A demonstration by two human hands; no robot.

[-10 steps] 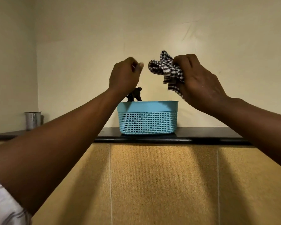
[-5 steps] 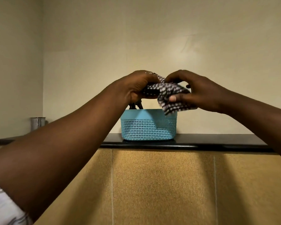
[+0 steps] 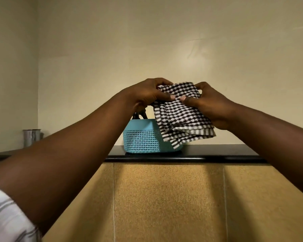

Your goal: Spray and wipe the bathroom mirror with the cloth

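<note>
Where it was bunched half a second ago, the cloth (image 3: pixel 180 112) now hangs spread over the basket (image 3: pixel 140 138). The left hand (image 3: pixel 147 93) and right hand (image 3: pixel 208 105) both pinch its top edge.

Two hands (image 3: pixel 147 95) (image 3: pixel 210 105), one cloth (image 3: pixel 180 116), one basket (image 3: pixel 140 138), one metal cup (image 3: pixel 31 137)

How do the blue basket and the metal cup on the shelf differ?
The basket is light blue with a perforated lattice wall; the cup is plain shiny metal. The basket is wider and lower, while the cup is narrow and upright. The basket sits mid-shelf, partly covered by the checked cloth; the cup stands uncovered at the far left. Both rest on the black shelf.
</note>
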